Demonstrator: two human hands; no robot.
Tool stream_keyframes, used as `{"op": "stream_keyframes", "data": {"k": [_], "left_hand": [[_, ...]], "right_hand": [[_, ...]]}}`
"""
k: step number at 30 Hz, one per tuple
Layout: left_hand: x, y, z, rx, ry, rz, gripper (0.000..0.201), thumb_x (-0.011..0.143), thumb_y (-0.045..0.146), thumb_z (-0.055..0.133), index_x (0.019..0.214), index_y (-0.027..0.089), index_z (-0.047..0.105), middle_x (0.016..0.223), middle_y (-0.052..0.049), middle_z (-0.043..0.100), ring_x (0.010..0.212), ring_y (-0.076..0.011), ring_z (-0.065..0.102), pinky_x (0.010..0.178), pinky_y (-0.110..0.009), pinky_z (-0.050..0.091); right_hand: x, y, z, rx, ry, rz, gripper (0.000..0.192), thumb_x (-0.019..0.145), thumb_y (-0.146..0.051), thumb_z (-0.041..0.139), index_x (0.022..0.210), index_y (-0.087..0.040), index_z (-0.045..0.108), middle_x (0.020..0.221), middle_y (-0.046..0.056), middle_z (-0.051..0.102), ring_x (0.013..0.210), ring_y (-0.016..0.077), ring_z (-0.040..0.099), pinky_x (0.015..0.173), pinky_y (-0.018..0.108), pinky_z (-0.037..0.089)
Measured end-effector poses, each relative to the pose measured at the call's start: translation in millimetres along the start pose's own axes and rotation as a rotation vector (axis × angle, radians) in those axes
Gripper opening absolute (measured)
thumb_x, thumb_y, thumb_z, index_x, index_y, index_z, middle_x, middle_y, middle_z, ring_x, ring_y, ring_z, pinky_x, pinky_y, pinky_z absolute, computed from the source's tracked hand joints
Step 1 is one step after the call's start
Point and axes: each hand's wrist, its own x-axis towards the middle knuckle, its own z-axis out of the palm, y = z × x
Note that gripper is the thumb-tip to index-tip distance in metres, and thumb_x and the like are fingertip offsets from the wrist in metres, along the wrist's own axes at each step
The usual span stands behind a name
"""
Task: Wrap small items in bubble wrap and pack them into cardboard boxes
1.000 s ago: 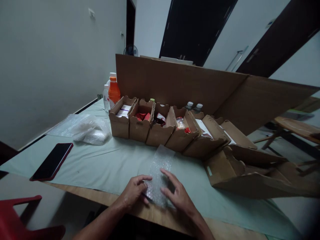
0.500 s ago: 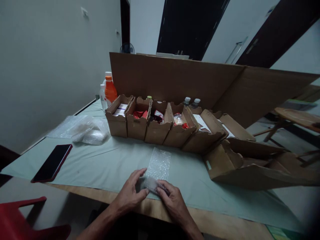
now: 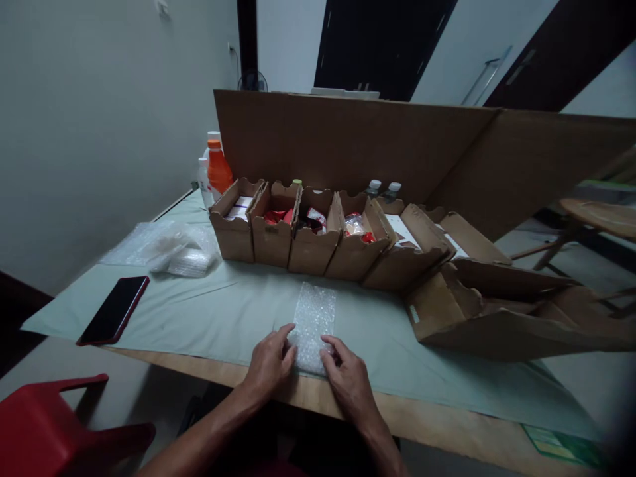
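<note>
The room is dim, with soft, even light and a cool greenish cast; no lamp shows. Faint shadows lie in front of the row of cardboard boxes [image 3: 318, 232]. Behind them, walls and doors lean with wide-angle distortion. The lower right corner darkens and blurs.

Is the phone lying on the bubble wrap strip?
No, the phone lies far left on the cloth, apart from the bubble wrap under both hands.
</note>
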Motion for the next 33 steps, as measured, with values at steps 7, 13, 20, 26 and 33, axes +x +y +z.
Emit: {"op": "stream_keyframes", "data": {"k": [7,13,20,26,33], "left_hand": [[3,3,3.4,0.291,-0.045,0.081,0.048,0.089,0.022,0.054,0.137,0.021,0.055,0.092,-0.005,0.074,0.085,-0.0217,0.069,0.079,-0.031,0.051],[4,5,3.4,0.299,-0.046,0.095,0.044,0.089,0.021,0.054,0.132,0.021,0.059,0.092,-0.007,0.074,0.086,-0.0233,0.069,0.08,-0.034,0.052],[-16,4,-12.0,0.137,0.034,0.346,0.046,0.083,0.025,0.062,0.129,0.018,0.061,0.135,-0.015,0.059,0.123,-0.0292,0.055,0.105,-0.044,0.046],[-15,0,-8.0,0.042,0.025,0.3,0.034,0.087,0.017,0.052,0.116,0.017,0.069,0.098,-0.01,0.072,0.094,-0.0243,0.064,0.089,-0.042,0.052],[2,-5,4.6,0.085,0.077,0.248,0.033,0.088,0.019,0.055,0.118,0.017,0.068,0.089,-0.007,0.071,0.085,-0.0222,0.066,0.085,-0.038,0.053]], "right_hand": [[-18,7,-5,-0.284,0.126,-0.239,0.033,0.094,-0.033,0.051,0.122,-0.023,0.066,0.099,0.007,0.073,0.09,0.0234,0.068,0.084,0.037,0.05],[-34,-1,-12,-0.387,0.032,-0.498,0.037,0.086,-0.02,0.063,0.123,-0.026,0.064,0.131,0.01,0.065,0.122,0.0294,0.057,0.101,0.047,0.043],[-18,2,-6,-0.279,-0.004,-0.496,0.025,0.098,-0.017,0.048,0.109,-0.023,0.07,0.106,0.007,0.076,0.103,0.0239,0.067,0.093,0.043,0.045],[-6,2,-7,-0.193,-0.058,-0.392,0.021,0.097,-0.021,0.051,0.104,-0.022,0.072,0.098,0.005,0.077,0.089,0.0212,0.069,0.085,0.038,0.048],[-19,4,-9,-0.318,0.135,-0.492,0.025,0.094,-0.021,0.057,0.117,-0.024,0.066,0.122,0.009,0.068,0.112,0.0254,0.061,0.095,0.042,0.044]]}}
